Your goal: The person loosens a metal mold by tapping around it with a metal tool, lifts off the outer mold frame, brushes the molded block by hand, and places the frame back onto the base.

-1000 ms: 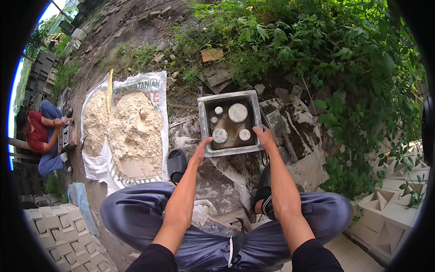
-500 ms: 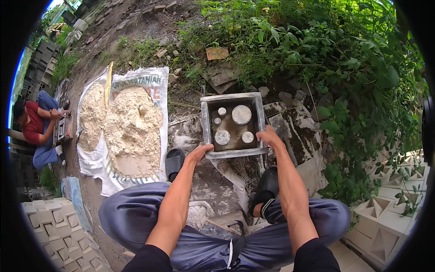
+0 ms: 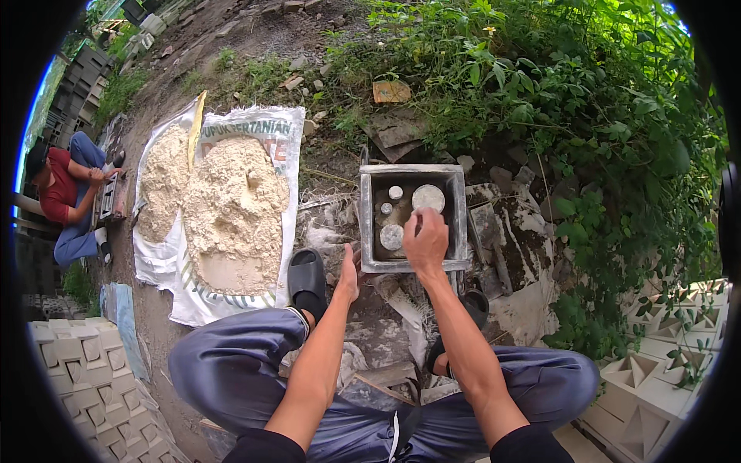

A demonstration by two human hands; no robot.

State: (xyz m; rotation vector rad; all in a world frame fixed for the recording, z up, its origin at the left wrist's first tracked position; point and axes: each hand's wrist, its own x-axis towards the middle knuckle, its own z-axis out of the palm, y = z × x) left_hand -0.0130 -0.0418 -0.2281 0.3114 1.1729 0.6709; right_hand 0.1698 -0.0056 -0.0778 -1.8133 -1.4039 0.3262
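Note:
A grey square mould box (image 3: 367, 224) with a thick rim sits on the ground before me. Inside it are several round discs, among them a large pale disc (image 3: 428, 198), a medium disc (image 3: 391, 237) and a small disc (image 3: 395, 192). My right hand (image 3: 429, 241) is over the box's lower right part, its fingers curled together; whatever they may hold is hidden, and the hand covers the disc in that corner. Beside the box's near left corner, my left hand (image 3: 350, 276) is held edge-up with fingers stretched out, holding nothing.
Pale powder (image 3: 235, 208) lies heaped on a white sack (image 3: 289, 154) to the left. Farther left, a person in a red shirt (image 3: 60, 185) sits with another mould (image 3: 112, 197). Patterned blocks (image 3: 85, 386) stand at lower left, more blocks (image 3: 644, 386) at lower right. Plants (image 3: 602, 100) grow at upper right.
Both hands have let go of the mould box's sides. My right hand has moved in over its lower right disc; my left has opened beside it. The view has shifted slightly.

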